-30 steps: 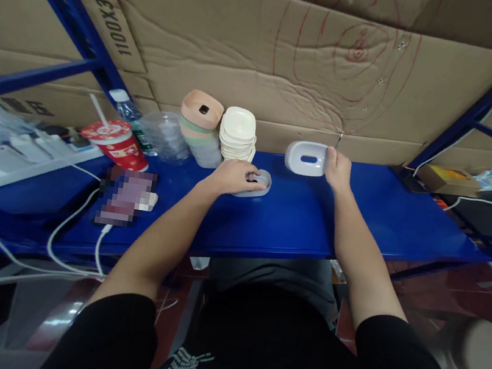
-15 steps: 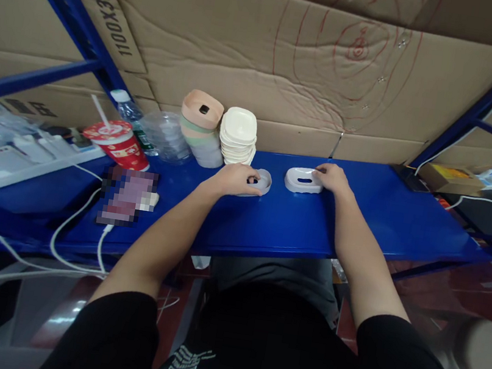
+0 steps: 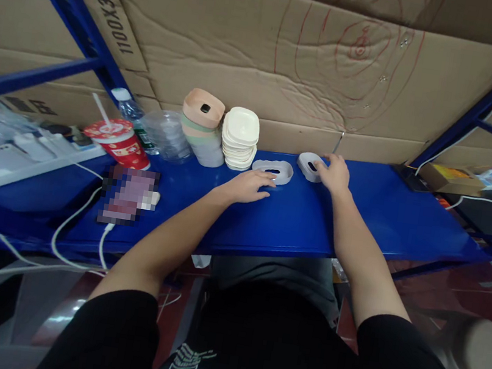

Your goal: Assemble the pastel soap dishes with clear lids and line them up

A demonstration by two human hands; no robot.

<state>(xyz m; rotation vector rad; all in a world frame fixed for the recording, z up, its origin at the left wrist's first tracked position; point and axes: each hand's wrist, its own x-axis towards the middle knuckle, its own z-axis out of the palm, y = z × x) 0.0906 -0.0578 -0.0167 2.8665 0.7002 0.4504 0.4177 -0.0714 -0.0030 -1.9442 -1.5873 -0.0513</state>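
Observation:
Two pale oval pieces with a slot in the middle lie on the blue shelf. My left hand [image 3: 250, 186] is at the near edge of the left oval piece [image 3: 285, 173], fingers apart, fingertips close to its slot. The right oval piece [image 3: 304, 167] sits at an angle, and my right hand [image 3: 336, 173] has thumb and fingers on its right side. Behind my left hand stand a leaning stack of peach, green and clear containers [image 3: 201, 117] and a stack of cream square containers [image 3: 242, 128].
To the left are a red cup [image 3: 123, 144] with a straw, a plastic bottle [image 3: 128, 108], clear round containers [image 3: 167, 136], a power strip [image 3: 41, 161] and white cables. Cardboard [image 3: 231, 34] backs the blue shelf [image 3: 390, 212]. A small box [image 3: 450, 179] stands at the right.
The left oval piece has moved right and away from me, and my left hand has moved right with its fingers more open. The right piece has shifted back and turned.

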